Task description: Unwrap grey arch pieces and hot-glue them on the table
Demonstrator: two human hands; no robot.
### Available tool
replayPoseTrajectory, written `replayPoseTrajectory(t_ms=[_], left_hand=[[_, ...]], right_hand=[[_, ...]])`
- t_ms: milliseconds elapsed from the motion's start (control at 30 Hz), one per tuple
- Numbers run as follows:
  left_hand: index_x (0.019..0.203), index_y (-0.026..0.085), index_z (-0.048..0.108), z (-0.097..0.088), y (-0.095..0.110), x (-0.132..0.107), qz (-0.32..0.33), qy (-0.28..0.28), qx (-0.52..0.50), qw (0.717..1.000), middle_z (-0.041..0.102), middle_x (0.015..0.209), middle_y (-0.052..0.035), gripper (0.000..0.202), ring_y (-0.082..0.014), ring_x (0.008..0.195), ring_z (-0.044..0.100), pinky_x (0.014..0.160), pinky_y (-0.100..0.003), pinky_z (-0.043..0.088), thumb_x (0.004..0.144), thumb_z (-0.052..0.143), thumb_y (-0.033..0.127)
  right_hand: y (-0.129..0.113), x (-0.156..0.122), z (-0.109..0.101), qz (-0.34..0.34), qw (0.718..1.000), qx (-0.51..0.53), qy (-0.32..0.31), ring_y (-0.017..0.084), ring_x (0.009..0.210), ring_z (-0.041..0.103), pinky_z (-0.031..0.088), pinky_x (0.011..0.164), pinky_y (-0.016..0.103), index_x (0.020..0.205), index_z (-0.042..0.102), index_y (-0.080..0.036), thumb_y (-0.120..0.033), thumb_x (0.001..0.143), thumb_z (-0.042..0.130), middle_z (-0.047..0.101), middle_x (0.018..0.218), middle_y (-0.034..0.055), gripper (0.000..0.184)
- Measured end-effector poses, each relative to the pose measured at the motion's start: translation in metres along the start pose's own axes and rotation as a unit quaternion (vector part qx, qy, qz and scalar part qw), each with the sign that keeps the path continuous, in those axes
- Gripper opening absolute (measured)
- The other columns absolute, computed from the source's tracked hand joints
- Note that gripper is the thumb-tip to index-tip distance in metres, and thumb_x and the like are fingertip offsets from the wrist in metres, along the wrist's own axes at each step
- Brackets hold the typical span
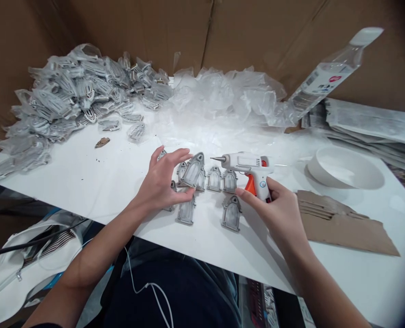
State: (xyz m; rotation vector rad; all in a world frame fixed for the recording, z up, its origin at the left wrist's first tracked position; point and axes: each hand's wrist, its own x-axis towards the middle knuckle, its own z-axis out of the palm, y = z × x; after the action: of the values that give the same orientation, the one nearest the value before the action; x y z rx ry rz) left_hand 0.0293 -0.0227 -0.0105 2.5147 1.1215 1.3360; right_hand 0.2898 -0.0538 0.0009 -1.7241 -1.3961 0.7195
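Wall: brown cardboard sheets stand along the far edge of the tabletop, with a seam between two of them.
Furniture: white tabletop, its near edge slanting across the view.
Light: bright glare on the tabletop's far middle.
Below: dark, unclear.

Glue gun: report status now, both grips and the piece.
Left grip pinching one arch piece, tilted up. Right grip holding glue gun, nozzle pointing at it. Other pieces lie flat below; none blocking.
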Motion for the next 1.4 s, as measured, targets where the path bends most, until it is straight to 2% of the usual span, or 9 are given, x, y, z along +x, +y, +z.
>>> replayPoseTrajectory(t_ms=[200,267,333,433,533,800,1067,1233,1400], left_hand=[[0.140,0.024,0.031,-0.002,0.002,0.003,-0.012,0.006,-0.061,0.998,0.065,0.128,-0.0117,0.084,-0.0293,0.119,0.066,0.120,-0.057,0.028,0.071,0.080,0.029],[0.140,0.024,0.030,-0.005,0.007,0.004,-0.030,-0.021,-0.084,0.996,0.064,0.127,-0.0110,0.083,-0.0286,0.118,0.066,0.120,-0.057,0.028,0.073,0.078,0.028],[0.140,0.025,0.030,-0.008,0.016,0.005,-0.055,-0.066,-0.084,0.993,0.066,0.124,-0.0083,0.081,-0.0282,0.121,0.064,0.123,-0.060,0.020,0.073,0.076,0.027],[0.140,0.028,0.030,-0.009,0.035,0.002,-0.097,-0.127,-0.060,0.985,0.066,0.126,-0.0064,0.080,-0.0278,0.126,0.061,0.126,-0.061,0.005,0.074,0.075,0.027],[0.140,0.028,0.029,-0.003,0.055,-0.008,-0.126,-0.158,-0.038,0.979,0.063,0.132,-0.0077,0.077,-0.0263,0.124,0.062,0.126,-0.060,0.002,0.076,0.073,0.029],[0.141,0.024,0.031,0.020,0.074,-0.026,-0.128,-0.191,0.013,0.973,0.068,0.118,-0.0080,0.077,-0.0281,0.121,0.059,0.123,-0.064,0.008,0.076,0.072,0.027],[0.144,0.023,0.032,0.024,0.081,-0.024,-0.129,-0.191,0.066,0.971,0.067,0.120,-0.0086,0.077,-0.0307,0.119,0.058,0.121,-0.066,0.014,0.077,0.071,0.027],[0.143,0.022,0.034,0.034,0.092,-0.021,-0.103,-0.172,0.060,0.978,0.067,0.122,-0.0093,0.083,-0.0313,0.115,0.058,0.121,-0.066,0.015,0.074,0.078,0.036],[0.142,0.018,0.037,0.053,0.100,-0.021,-0.059,-0.188,0.114,0.974,0.069,0.115,-0.0102,0.077,-0.0331,0.111,0.060,0.118,-0.065,0.025,0.079,0.075,0.042]], right_hand=[[0.011,0.003,-0.003,0.053,0.992,0.111,-0.041,0.011,0.057,0.037,0.025,0.050,0.026,0.095,0.067,-0.018,-0.059,0.069,0.079,0.043,0.062,-0.0041,0.050],[0.013,0.004,-0.004,0.054,0.990,0.126,-0.038,0.010,0.057,0.037,0.024,0.049,0.026,0.101,0.068,-0.018,-0.059,0.069,0.079,0.043,0.062,-0.0043,0.053],[0.014,0.006,-0.004,0.054,0.989,0.133,-0.031,0.010,0.056,0.036,0.023,0.049,0.026,0.105,0.068,-0.018,-0.058,0.069,0.078,0.043,0.062,-0.0045,0.054],[0.012,0.007,-0.005,0.056,0.988,0.142,-0.017,0.011,0.056,0.037,0.023,0.048,0.026,0.105,0.067,-0.018,-0.056,0.068,0.079,0.043,0.061,-0.0045,0.054],[0.011,0.008,-0.006,0.054,0.987,0.149,-0.005,0.011,0.056,0.037,0.023,0.048,0.026,0.102,0.067,-0.018,-0.056,0.067,0.079,0.042,0.061,-0.0048,0.053],[0.007,0.007,-0.007,0.043,0.985,0.168,-0.007,0.010,0.056,0.036,0.024,0.048,0.026,0.095,0.065,-0.018,-0.054,0.068,0.079,0.042,0.062,-0.0049,0.048],[0.009,0.008,-0.007,0.020,0.987,0.156,0.008,0.009,0.053,0.035,0.026,0.047,0.027,0.090,0.063,-0.018,-0.057,0.069,0.077,0.043,0.060,-0.0051,0.047],[0.008,0.008,-0.007,0.032,0.983,0.182,0.010,0.010,0.054,0.038,0.025,0.047,0.026,0.092,0.063,-0.018,-0.057,0.066,0.079,0.042,0.062,-0.0051,0.049],[0.009,0.009,-0.007,0.041,0.979,0.200,0.016,0.010,0.054,0.039,0.024,0.047,0.026,0.092,0.062,-0.018,-0.057,0.066,0.079,0.043,0.062,-0.0053,0.050]])
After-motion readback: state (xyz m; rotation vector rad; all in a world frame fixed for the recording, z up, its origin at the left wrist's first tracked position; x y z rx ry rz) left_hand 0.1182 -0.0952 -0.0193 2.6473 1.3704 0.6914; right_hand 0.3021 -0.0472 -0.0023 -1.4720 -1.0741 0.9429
